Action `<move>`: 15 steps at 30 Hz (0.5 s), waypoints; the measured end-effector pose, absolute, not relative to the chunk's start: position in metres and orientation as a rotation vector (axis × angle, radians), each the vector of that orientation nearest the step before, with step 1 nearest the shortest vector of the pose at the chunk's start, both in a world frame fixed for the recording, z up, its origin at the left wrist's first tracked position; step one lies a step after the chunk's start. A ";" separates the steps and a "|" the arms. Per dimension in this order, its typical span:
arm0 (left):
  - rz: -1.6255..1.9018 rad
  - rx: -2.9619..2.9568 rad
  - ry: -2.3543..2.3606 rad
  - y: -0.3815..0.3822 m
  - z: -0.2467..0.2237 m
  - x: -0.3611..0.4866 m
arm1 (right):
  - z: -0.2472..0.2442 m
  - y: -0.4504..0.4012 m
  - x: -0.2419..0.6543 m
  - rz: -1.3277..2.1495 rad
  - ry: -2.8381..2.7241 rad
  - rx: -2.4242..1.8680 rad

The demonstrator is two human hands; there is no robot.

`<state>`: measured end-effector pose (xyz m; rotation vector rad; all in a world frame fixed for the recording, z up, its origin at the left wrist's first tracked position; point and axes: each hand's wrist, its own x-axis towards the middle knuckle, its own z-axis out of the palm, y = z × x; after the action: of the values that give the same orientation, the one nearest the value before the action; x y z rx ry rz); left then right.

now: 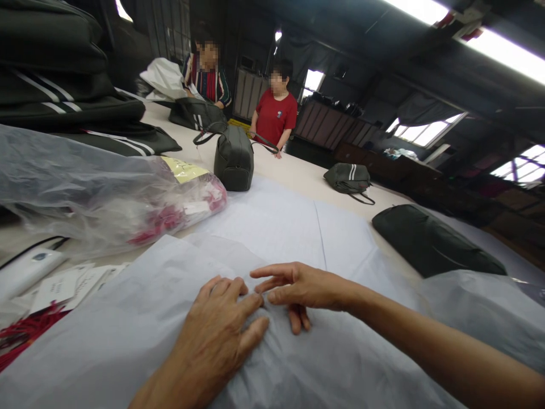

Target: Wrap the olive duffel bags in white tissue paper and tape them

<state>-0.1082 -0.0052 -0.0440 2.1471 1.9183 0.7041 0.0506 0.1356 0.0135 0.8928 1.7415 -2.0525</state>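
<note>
A thin, whitish sheet of wrapping paper (140, 301) is spread in front of me, wrinkled near my hands. On it rests my left hand (225, 318), palm down, its fingers slightly bent and the thumb apart. Close beside it, my right hand (298, 289) hovers at the sheet with its fingers spread and nothing in them. Their fingertips nearly meet. Flatter white paper (281, 221) lies beyond. What is under the crumpled part of the sheet cannot be made out.
At left are stacked dark bags (51, 96), a clear plastic bag (85, 193), tags (63, 287), red cords (25, 335) and a white device (32, 270). Dark bags (234, 156) stand farther along the table; another (434, 238) lies right. Two people (276, 111) are across it.
</note>
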 end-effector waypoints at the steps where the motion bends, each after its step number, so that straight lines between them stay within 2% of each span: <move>1: 0.701 2.137 1.911 -0.005 -0.044 -0.108 | 0.015 0.138 0.050 -1.974 1.811 0.900; 6: 0.692 2.104 1.882 -0.005 -0.046 -0.109 | 0.008 0.160 0.052 -1.513 2.258 0.987; 10: 0.709 2.108 1.890 -0.006 -0.048 -0.109 | -0.014 0.180 0.061 -1.297 2.555 0.769; 15: 0.678 2.138 1.897 -0.008 -0.052 -0.110 | -0.039 0.198 0.072 -0.450 2.852 0.257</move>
<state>-0.1099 -0.0077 -0.0523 2.1381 1.8974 0.6785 0.0720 0.1981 -0.0394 0.2573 2.8524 -0.4500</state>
